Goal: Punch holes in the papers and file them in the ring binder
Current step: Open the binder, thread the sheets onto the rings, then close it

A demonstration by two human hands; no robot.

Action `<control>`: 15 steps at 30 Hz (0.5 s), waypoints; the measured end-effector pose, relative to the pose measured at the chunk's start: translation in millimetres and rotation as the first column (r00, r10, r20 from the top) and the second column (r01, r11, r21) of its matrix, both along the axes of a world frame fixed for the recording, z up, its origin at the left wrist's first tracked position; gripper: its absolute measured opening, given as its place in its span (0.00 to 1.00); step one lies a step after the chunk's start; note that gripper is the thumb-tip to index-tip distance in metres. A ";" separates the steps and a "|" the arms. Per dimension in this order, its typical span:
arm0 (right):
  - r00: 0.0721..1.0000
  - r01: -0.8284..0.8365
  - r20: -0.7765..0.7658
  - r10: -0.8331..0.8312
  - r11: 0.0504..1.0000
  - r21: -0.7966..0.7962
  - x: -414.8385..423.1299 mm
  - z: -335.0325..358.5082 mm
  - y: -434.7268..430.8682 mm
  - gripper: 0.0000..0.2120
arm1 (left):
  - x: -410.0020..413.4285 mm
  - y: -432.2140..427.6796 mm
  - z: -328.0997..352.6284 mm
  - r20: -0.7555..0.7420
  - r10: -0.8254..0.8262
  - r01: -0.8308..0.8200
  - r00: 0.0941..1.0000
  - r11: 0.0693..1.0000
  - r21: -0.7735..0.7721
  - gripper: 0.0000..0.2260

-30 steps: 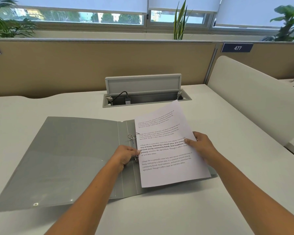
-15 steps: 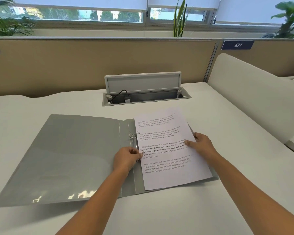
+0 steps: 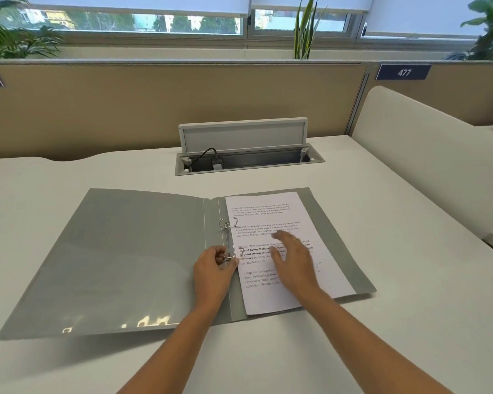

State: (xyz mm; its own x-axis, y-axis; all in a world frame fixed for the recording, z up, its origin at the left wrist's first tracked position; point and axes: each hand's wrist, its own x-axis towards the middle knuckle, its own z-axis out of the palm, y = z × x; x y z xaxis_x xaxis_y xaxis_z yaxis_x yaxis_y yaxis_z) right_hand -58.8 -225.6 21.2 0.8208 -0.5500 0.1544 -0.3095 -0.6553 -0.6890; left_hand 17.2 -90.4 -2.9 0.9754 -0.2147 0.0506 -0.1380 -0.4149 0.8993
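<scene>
Filing seemed nearly finished: the printed white paper sheet [image 3: 268,211] lay on the right half of the opened grey plastic ring binder [image 3: 125,265] on the white table [image 3: 410,322], its edge at the parted metal rings [image 3: 228,224]. The left hand [image 3: 214,268] pinched the lower ring [image 3: 227,255]; the right hand [image 3: 293,260] spread flat over the sheet. Closing the rings remained. A grey cable hatch [image 3: 248,160] behind stood clear of the work.

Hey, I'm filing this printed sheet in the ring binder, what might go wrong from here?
1. The upper ring stands open and the left hand pinches the lower ring: snapping them shut may nip a fingertip.
2. Whether the printed sheet has its holes fully on the prongs is unclear; closing could crease or tear its edge.
3. The right hand, spread on the sheet, might slide it off the prongs.
</scene>
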 end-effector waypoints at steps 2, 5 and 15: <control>0.999 -0.053 0.009 0.052 0.998 0.035 7.0 -6.5 20.8 0.16 | -4.6 3.9 -2.5 0.077 -0.004 0.002 0.997 1.000 0.024 0.15; 0.997 -0.072 0.018 0.071 0.994 0.080 18.0 -13.7 42.9 0.18 | -9.1 7.1 -6.3 0.213 -0.030 -0.020 0.977 0.974 0.228 0.15; 0.992 -0.058 -0.114 0.051 0.997 -0.058 27.3 -33.2 61.4 0.23 | -12.1 13.9 -13.0 0.225 -0.071 -0.016 0.972 0.930 0.366 0.18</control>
State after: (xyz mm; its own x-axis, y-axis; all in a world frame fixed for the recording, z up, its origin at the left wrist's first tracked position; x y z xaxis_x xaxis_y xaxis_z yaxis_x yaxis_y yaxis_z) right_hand -31.6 -164.1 -12.1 0.8633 -0.4964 0.0916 -0.3454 -0.7132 -0.6100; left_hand 5.1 -76.5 -16.0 0.9395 -0.2876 0.1862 -0.3389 -0.6995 0.6292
